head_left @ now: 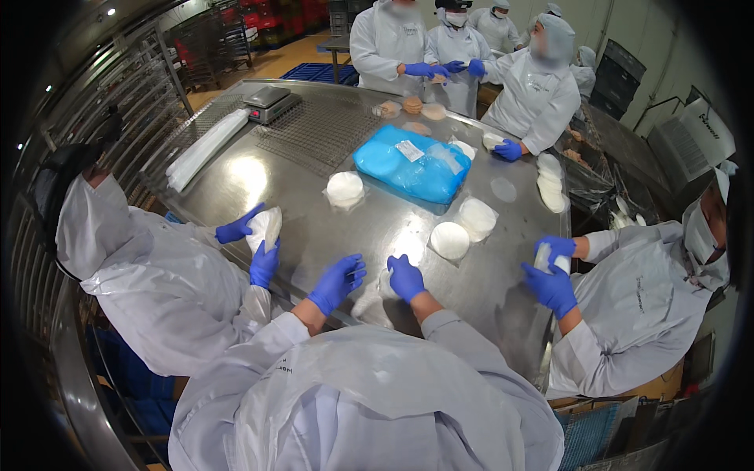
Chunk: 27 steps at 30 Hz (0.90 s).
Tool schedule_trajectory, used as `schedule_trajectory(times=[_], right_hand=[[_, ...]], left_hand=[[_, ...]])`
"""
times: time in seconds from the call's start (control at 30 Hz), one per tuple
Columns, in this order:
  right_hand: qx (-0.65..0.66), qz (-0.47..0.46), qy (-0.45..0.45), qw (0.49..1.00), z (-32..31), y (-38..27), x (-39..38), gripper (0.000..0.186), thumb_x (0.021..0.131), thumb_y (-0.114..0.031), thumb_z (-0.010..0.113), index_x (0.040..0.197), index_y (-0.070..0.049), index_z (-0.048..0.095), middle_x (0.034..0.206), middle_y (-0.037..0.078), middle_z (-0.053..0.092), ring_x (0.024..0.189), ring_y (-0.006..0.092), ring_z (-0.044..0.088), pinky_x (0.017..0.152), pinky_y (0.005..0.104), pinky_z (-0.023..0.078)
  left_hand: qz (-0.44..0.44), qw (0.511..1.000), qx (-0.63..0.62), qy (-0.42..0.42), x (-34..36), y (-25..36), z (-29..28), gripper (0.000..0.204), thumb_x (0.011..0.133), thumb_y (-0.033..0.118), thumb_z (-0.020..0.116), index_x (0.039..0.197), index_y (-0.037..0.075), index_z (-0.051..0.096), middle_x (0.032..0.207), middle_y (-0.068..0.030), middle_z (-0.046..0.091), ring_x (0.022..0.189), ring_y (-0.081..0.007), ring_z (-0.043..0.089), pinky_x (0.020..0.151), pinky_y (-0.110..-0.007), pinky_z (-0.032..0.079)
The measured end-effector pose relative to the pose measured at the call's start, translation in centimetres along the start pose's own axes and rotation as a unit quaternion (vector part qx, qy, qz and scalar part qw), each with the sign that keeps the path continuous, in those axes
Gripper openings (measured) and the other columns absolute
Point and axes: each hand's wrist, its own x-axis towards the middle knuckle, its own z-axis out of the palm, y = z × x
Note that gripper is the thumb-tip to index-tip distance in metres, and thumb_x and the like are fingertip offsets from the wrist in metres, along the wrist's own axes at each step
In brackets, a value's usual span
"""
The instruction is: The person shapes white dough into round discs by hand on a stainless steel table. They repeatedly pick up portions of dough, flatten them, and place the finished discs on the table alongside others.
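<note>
My left hand (337,283), in a blue glove, is raised over the table's near edge with its fingers stretched out and nothing visible in them. To its right, my gloved right hand (406,279) is closed on the edge of a white round disc (386,285), partly hidden by the fingers. Close below lie more white discs in a clear film (372,307); where one ends and the other begins is hard to make out. Ahead to the right rest two stacks of white discs, a nearer stack (450,241) and a farther stack (477,217).
Across the metal table (306,169) lie a blue bag (412,163), another disc stack (345,188), a scale (269,104) and a long white bundle (207,147). Co-workers stand close on both sides, a left one's hand (264,265) and a right one's hand (552,289) holding white things. Several others stand opposite.
</note>
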Motion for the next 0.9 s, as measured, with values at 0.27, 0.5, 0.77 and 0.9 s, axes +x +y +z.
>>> schedule_trajectory(times=[0.27,0.5,0.77,0.9], right_hand=[[0.679,0.025,-0.047,0.732,1.3,-2.4,-1.7,0.053,0.077,0.0,0.046,0.13,-0.006,0.045,0.116,0.013,0.054,0.109,0.0267,0.054,0.096,0.0341,0.044],[0.384,-0.173,0.116,0.899,-5.0,-7.9,-3.4,0.047,0.074,0.013,0.037,0.113,-0.004,0.057,0.118,0.013,0.056,0.114,0.0271,0.054,0.1,0.0339,0.04],[0.042,-0.086,0.04,0.995,0.7,-0.8,-3.2,0.019,0.088,-0.009,0.043,0.101,-0.012,0.058,0.104,0.017,0.053,0.09,0.0395,0.058,0.078,0.0431,0.048],[0.025,-0.044,0.044,0.998,0.9,-0.7,-2.1,0.022,0.085,-0.005,0.044,0.101,-0.012,0.057,0.107,0.017,0.052,0.088,0.0414,0.058,0.076,0.0457,0.048]], left_hand=[[-0.025,0.994,0.088,-0.064,-0.6,-1.5,-1.1,0.059,0.089,0.02,0.06,0.142,0.012,0.033,0.131,-0.0095,0.048,0.119,-0.0249,0.05,0.098,-0.038,0.044],[-0.026,0.994,-0.049,-0.089,2.0,-2.9,-2.7,0.034,0.091,0.021,0.057,0.123,0.014,0.051,0.112,-0.0061,0.056,0.097,-0.019,0.057,0.079,-0.031,0.049],[-0.053,0.994,-0.073,0.066,1.7,-2.9,-4.3,0.032,0.094,0.025,0.055,0.124,0.013,0.052,0.114,-0.0078,0.053,0.098,-0.0224,0.053,0.077,-0.034,0.047],[-0.1,0.991,-0.052,0.078,1.0,-2.5,-3.3,0.043,0.092,0.031,0.056,0.13,0.013,0.048,0.125,-0.0113,0.046,0.11,-0.0264,0.049,0.083,-0.039,0.046]])
